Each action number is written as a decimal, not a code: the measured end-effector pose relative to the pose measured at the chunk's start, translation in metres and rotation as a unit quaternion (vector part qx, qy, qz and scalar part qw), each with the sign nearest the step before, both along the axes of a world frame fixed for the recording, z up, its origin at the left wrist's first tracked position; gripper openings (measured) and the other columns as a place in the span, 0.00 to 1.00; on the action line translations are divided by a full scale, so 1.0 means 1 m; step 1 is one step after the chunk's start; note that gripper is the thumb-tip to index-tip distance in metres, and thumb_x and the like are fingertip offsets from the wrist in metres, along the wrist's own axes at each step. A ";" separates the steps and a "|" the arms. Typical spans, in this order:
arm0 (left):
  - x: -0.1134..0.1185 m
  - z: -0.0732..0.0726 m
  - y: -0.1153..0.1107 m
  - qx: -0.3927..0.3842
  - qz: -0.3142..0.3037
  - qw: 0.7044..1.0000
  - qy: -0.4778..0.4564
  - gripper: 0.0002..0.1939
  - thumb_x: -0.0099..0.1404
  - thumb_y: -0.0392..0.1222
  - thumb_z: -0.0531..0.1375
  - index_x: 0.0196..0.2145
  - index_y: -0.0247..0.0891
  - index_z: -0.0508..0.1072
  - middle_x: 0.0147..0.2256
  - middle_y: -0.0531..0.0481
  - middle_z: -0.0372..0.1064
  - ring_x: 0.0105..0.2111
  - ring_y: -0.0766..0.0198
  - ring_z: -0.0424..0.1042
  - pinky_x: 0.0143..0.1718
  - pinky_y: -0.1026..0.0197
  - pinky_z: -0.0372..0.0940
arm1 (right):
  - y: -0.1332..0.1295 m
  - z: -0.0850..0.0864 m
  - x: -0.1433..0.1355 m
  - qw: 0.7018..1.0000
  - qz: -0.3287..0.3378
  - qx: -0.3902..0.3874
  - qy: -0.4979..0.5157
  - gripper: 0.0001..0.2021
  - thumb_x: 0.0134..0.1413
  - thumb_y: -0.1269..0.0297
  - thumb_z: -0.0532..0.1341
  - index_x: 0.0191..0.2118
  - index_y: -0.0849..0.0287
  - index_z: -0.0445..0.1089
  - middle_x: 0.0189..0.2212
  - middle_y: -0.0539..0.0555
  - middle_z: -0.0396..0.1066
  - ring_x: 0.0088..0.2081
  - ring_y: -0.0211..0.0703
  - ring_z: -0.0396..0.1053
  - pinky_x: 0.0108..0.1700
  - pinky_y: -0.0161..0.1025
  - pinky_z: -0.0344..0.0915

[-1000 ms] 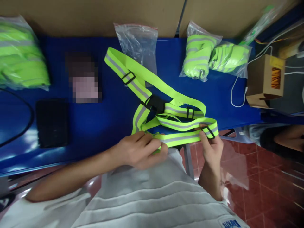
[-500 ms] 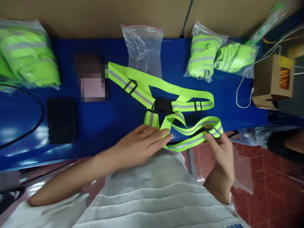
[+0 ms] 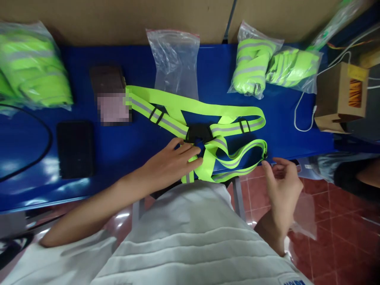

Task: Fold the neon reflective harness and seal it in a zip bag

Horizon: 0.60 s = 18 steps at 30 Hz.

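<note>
A neon-yellow reflective harness point(image 3: 190, 103) with grey stripes lies spread on the blue table. Its straps meet at a black centre piece point(image 3: 199, 133), and black slide buckles sit on the upper straps. My left hand point(image 3: 175, 164) rests over the lower straps just below that piece, its fingers stretched and a little bent, hiding part of the webbing. To the right, my right hand point(image 3: 283, 186) hovers at the table's front edge with thumb and fingers apart. The thumb tip is close to the looped strap end; whether it touches is unclear.
Clear zip bags with folded yellow harnesses lie at left point(image 3: 35, 71) and right point(image 3: 252, 65). An unfilled zip bag point(image 3: 178, 59) is behind the harness. A black box-shaped object point(image 3: 75, 150), a dark wallet-like item point(image 3: 107, 79), a cable and a cardboard box point(image 3: 335, 95) are around.
My right hand has let go of the strap loop and moved slightly right. My left hand has shifted up and left toward the black centre piece. The lower loop has dropped onto the table edge.
</note>
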<state>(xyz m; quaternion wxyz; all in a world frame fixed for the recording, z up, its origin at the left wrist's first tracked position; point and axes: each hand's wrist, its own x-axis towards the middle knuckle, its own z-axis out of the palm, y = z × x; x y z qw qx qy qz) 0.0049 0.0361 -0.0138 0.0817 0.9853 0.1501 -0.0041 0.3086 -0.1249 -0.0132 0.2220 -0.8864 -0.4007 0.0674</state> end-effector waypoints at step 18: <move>-0.019 0.019 0.027 0.094 0.092 0.991 0.022 0.15 0.71 0.26 0.54 0.48 0.34 0.77 0.52 0.39 0.75 0.52 0.45 0.75 0.50 0.44 0.72 | 0.016 -0.035 -0.013 0.884 0.457 0.090 0.045 0.18 0.74 0.55 0.56 0.62 0.55 0.69 0.58 0.61 0.75 0.64 0.56 0.70 0.64 0.55 0.64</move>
